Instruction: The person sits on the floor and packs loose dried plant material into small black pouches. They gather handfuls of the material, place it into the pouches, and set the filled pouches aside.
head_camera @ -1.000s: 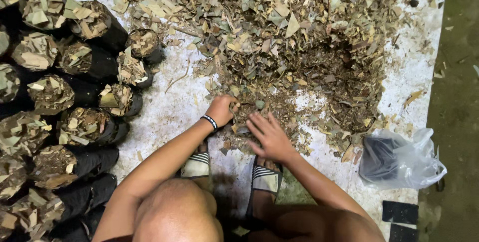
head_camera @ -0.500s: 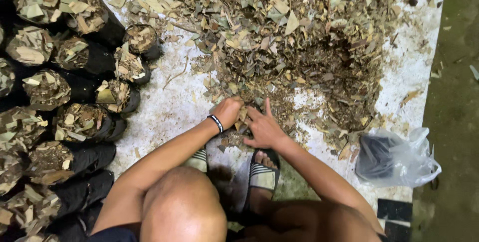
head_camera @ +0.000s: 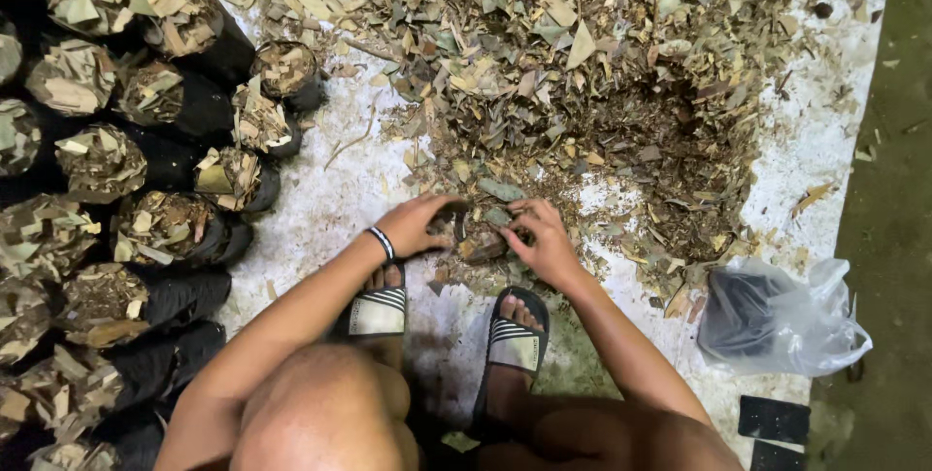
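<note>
- A white sheet (head_camera: 320,209) covers the ground under everything, with a strip of dark bare floor (head_camera: 898,189) along its right edge.
- A broad heap of dry, shredded leaves (head_camera: 582,73) fills the upper middle of the sheet; its near edge thins out into fine brown crumbs right in front of the person.
- Rows of black grow bags (head_camera: 146,199) stand packed together along the left side, each one stuffed to the top with the same leaf litter.
- The person squats at the bottom of the view, knees apart and both forearms stretched forward to the heap's near edge.
- A clear plastic bag (head_camera: 786,316) with a dark bundle inside lies at the lower right, well apart from the hands.
- Two striped slide sandals (head_camera: 515,345) are on the person's feet, planted just behind the hands.
- The left hand (head_camera: 417,225) lies palm down on the litter with its fingers curled, cupping a clump of leaves rather than pinching anything.
- The right hand (head_camera: 544,238) faces it just beside, fingers bent over the same small clump (head_camera: 482,234) of leaves between the two hands; neither hand is closed tight.
- A dark wristband (head_camera: 382,242) circles the left wrist.
</note>
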